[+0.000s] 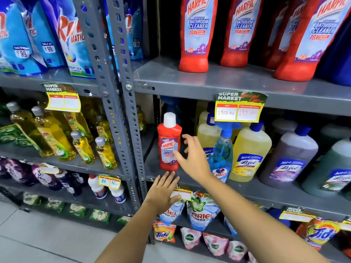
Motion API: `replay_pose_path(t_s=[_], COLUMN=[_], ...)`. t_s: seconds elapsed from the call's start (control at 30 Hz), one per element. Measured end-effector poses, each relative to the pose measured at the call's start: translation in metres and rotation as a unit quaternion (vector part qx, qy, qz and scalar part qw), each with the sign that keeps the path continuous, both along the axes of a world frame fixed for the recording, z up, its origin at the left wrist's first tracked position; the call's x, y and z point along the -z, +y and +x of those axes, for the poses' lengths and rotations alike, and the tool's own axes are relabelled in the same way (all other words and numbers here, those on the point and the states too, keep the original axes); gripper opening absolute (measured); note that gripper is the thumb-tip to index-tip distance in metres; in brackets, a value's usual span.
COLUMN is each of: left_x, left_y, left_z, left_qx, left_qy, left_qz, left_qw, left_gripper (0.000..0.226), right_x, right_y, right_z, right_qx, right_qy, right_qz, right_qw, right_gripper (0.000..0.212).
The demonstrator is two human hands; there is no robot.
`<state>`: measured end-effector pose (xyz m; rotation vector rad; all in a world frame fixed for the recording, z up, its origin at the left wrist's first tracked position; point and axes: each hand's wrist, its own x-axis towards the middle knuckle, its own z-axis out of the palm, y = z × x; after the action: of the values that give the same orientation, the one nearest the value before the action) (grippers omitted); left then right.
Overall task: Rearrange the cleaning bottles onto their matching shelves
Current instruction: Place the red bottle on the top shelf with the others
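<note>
A small red Harpic bottle [169, 143] with a white cap stands upright at the left end of the middle shelf [266, 188], beside yellow Lizol bottles [250, 152] and a blue Colin spray bottle [222, 154]. My right hand [191, 158] is open just right of the red bottle, fingers spread, thumb close to its label. My left hand [163, 192] is open and lies flat against the shelf edge just below the bottle. Several large red Harpic bottles [197, 33] stand on the shelf above [209, 82].
A grey perforated upright [121, 103] divides two racks. Left rack holds blue detergent pouches [28, 35] on top and yellow dish-liquid bottles [55, 137] below. Price tags [240, 109] hang from shelf edges. Ariel pouches [203, 211] and Tide packs sit lower down.
</note>
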<state>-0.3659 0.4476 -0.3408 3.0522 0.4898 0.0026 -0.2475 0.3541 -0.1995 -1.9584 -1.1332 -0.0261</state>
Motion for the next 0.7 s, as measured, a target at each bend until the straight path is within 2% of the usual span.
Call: replay_pose_path(t_s=[0.1, 0.17, 0.2, 0.27, 0.37, 0.57, 0.7], left_x=[0.001, 0.000, -0.001, 0.000, 0.002, -0.005, -0.022], left_y=[-0.001, 0.000, 0.000, 0.000, 0.000, -0.004, -0.009], left_z=[-0.002, -0.002, -0.002, -0.002, -0.002, 0.000, -0.008], left_qx=[0.001, -0.001, 0.000, 0.000, -0.002, -0.009, -0.006], left_qy=[0.004, -0.004, -0.005, 0.001, 0.018, 0.066, 0.070], left_qz=[0.012, 0.018, 0.023, 0.034, 0.041, 0.042, 0.018], left_qw=[1.000, 1.000, 1.000, 0.999, 0.999, 0.997, 0.997], left_gripper=[0.091, 0.088, 0.085, 0.076, 0.073, 0.077, 0.069], right_x=[0.005, 0.008, 0.009, 0.011, 0.014, 0.018, -0.013], right_y=[0.033, 0.047, 0.051, 0.056, 0.057, 0.036, -0.005], right_z=[0.013, 0.022, 0.026, 0.029, 0.031, 0.011, -0.008], right_qx=[0.011, 0.021, 0.019, 0.009, -0.002, 0.011, -0.007], right_qy=[0.095, 0.206, 0.250, 0.287, 0.293, 0.192, 0.141], right_qz=[-0.084, -0.078, -0.058, -0.040, -0.030, -0.004, 0.052], right_qw=[0.992, 0.975, 0.966, 0.957, 0.956, 0.981, 0.989], right_gripper=[0.083, 0.092, 0.090, 0.071, 0.049, 0.043, 0.039])
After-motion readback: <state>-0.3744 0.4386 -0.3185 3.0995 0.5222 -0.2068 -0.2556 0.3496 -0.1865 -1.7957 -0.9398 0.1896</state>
